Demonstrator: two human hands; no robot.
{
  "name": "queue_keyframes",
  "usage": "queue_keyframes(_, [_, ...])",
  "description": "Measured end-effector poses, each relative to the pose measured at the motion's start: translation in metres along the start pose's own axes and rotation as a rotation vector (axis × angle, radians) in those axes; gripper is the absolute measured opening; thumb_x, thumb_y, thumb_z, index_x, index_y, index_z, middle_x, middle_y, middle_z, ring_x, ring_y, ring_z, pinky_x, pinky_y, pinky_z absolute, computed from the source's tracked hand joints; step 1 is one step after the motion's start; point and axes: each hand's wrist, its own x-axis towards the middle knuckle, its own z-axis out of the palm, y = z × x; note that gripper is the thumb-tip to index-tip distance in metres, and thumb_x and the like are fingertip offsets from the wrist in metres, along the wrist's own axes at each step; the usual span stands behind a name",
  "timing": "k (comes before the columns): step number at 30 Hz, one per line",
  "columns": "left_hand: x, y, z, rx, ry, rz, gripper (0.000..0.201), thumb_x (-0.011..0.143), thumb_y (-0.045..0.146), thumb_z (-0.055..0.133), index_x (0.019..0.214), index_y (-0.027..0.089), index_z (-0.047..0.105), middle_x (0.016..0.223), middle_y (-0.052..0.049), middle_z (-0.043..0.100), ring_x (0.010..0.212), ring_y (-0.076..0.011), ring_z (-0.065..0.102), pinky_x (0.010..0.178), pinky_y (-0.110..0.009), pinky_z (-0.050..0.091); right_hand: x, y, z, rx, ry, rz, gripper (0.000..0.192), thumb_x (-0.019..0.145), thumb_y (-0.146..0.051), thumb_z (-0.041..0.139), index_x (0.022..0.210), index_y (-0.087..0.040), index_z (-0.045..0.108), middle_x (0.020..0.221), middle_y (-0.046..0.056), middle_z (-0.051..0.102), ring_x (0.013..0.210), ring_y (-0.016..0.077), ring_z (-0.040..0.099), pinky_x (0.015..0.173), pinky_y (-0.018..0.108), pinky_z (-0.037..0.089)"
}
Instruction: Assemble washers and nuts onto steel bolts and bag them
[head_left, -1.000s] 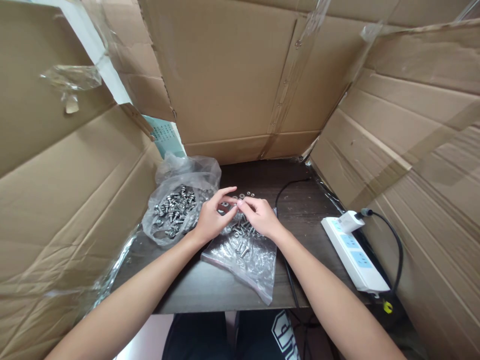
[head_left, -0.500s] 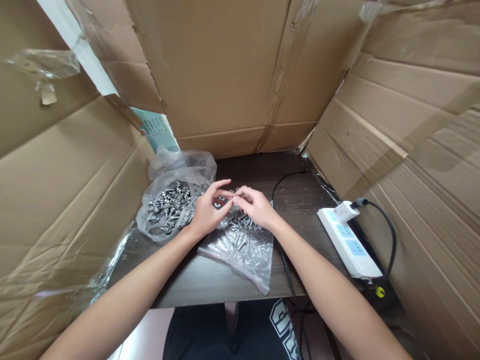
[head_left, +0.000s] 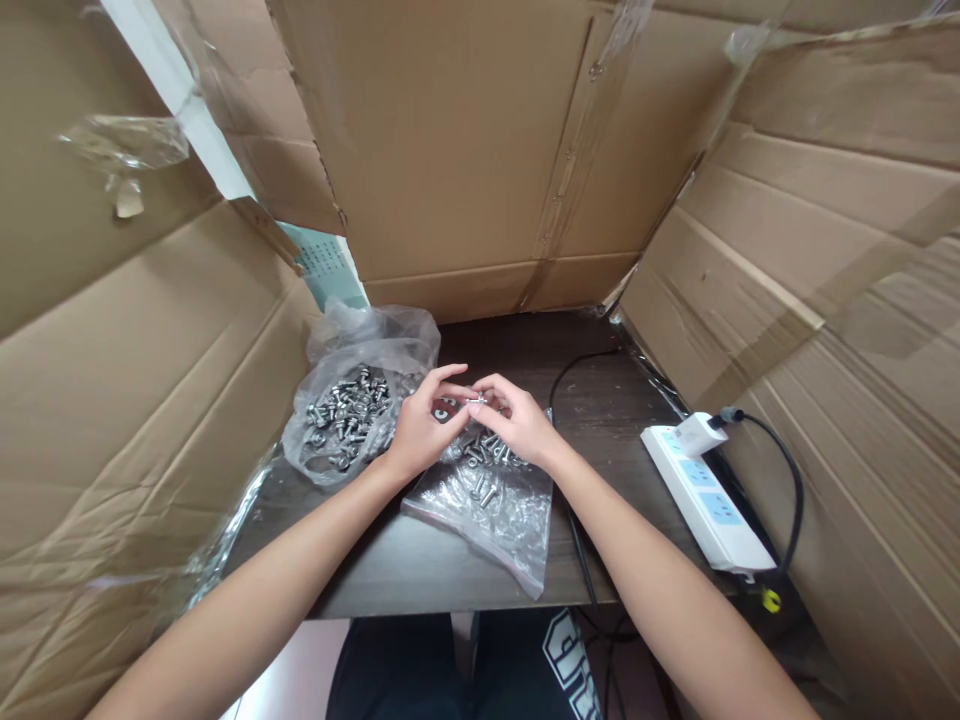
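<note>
Two hands meet above the flat bag (head_left: 487, 505): left hand (head_left: 420, 430) and right hand (head_left: 517, 425) pinch one small bolt (head_left: 475, 401). Fitting judged underway; fine alignment needed next.

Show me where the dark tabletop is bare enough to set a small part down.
Bare wood lies along the near edge of the dark wooden table, before the flat clear plastic bag of screws; also between the thin black cable and white power strip. Crowded: the centre, where left hand and right hand meet, beside the crumpled bag of bolts.
</note>
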Motion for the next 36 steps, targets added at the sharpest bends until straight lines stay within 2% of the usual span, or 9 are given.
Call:
queue_keyframes(4, [-0.0005, 0.0002, 0.0002, -0.005, -0.026, -0.002, 0.049, 0.090, 0.024, 0.073, 0.136, 0.018, 0.058, 0.101, -0.006, 0.082, 0.086, -0.0165, 0.079, 0.075, -0.025, 0.063, 0.0004, 0.0011, 0.0004, -0.064, 0.005, 0.059, 0.051, 0.102, -0.055, 0.044, 0.073, -0.020, 0.065, 0.060, 0.001, 0.057, 0.059, 0.0168, 0.055, 0.063, 0.030, 0.041])
queue_keyframes(8, [0.0000, 0.0001, -0.0008, -0.007, -0.012, -0.007, 0.049, 0.090, 0.025, 0.074, 0.136, 0.018, 0.058, 0.102, -0.007, 0.082, 0.087, -0.0174, 0.079, 0.077, -0.026, 0.063, 0.0017, 0.0028, -0.0008, 0.013, 0.030, -0.007, 0.032, 0.093, -0.052, 0.062, 0.096, -0.021, 0.069, 0.076, 0.000, 0.066, 0.068, 0.0168, 0.059, 0.066, 0.028, 0.044])
queue_keyframes(12, [0.0006, 0.0001, -0.0015, -0.005, -0.006, -0.024, 0.049, 0.090, 0.026, 0.075, 0.136, 0.019, 0.059, 0.102, -0.007, 0.083, 0.092, -0.0190, 0.080, 0.080, -0.028, 0.064, 0.0030, 0.0040, -0.0049, -0.046, 0.070, 0.055, 0.055, 0.102, -0.058, 0.045, 0.067, -0.020, 0.062, 0.061, 0.002, 0.057, 0.063, 0.0170, 0.057, 0.065, 0.030, 0.043])
queue_keyframes(17, [0.0009, -0.0003, -0.0014, -0.013, -0.005, -0.025, 0.049, 0.090, 0.027, 0.075, 0.136, 0.018, 0.059, 0.103, -0.007, 0.083, 0.092, -0.0188, 0.080, 0.080, -0.028, 0.064, 0.0037, 0.0037, -0.0062, 0.046, 0.002, 0.003, 0.041, 0.087, -0.057, 0.072, 0.105, -0.021, 0.071, 0.089, 0.003, 0.071, 0.078, 0.0188, 0.064, 0.071, 0.029, 0.048])
queue_keyframes(21, [0.0011, 0.0000, -0.0018, 0.000, -0.018, -0.039, 0.050, 0.090, 0.027, 0.075, 0.136, 0.019, 0.058, 0.103, -0.007, 0.082, 0.088, -0.0186, 0.080, 0.079, -0.029, 0.064, 0.0039, 0.0054, -0.0016, -0.017, -0.035, 0.125, 0.061, 0.101, -0.063, 0.047, 0.064, -0.019, 0.067, 0.063, 0.004, 0.064, 0.065, 0.0191, 0.062, 0.072, 0.033, 0.047])
queue_keyframes(25, [0.0009, -0.0002, -0.0016, -0.007, -0.004, -0.034, 0.049, 0.090, 0.028, 0.074, 0.136, 0.019, 0.059, 0.103, -0.007, 0.082, 0.089, -0.0190, 0.080, 0.079, -0.029, 0.064, 0.0031, 0.0045, 0.0004, 0.032, 0.040, 0.024, 0.037, 0.090, -0.056, 0.067, 0.097, -0.021, 0.075, 0.086, 0.003, 0.072, 0.079, 0.0206, 0.065, 0.074, 0.031, 0.048])
queue_keyframes(30, [0.0003, 0.0008, -0.0011, 0.000, -0.032, -0.040, 0.049, 0.090, 0.028, 0.074, 0.136, 0.019, 0.059, 0.102, -0.007, 0.082, 0.086, -0.0184, 0.079, 0.079, -0.029, 0.064, 0.0019, 0.0011, 0.0002, -0.070, 0.037, 0.056, 0.050, 0.101, -0.054, 0.048, 0.069, -0.020, 0.067, 0.069, 0.004, 0.067, 0.071, 0.0199, 0.063, 0.073, 0.033, 0.045])
queue_keyframes(34, [0.0008, 0.0003, -0.0017, -0.007, -0.008, -0.038, 0.049, 0.090, 0.028, 0.074, 0.136, 0.019, 0.059, 0.102, -0.007, 0.082, 0.088, -0.0185, 0.079, 0.079, -0.028, 0.063, 0.0019, 0.0002, 0.0015, 0.026, 0.069, -0.005, 0.031, 0.088, -0.047, 0.068, 0.105, -0.020, 0.071, 0.090, 0.004, 0.071, 0.079, 0.0193, 0.064, 0.072, 0.030, 0.047])
queue_keyframes(36, [0.0009, -0.0003, -0.0018, -0.014, -0.008, -0.040, 0.050, 0.090, 0.028, 0.074, 0.136, 0.018, 0.059, 0.103, -0.007, 0.082, 0.089, -0.0183, 0.079, 0.079, -0.028, 0.063, 0.0019, 0.0006, 0.0022, 0.004, 0.055, 0.023, 0.030, 0.090, -0.049, 0.065, 0.092, -0.020, 0.071, 0.079, 0.002, 0.067, 0.073, 0.0180, 0.061, 0.068, 0.029, 0.045])
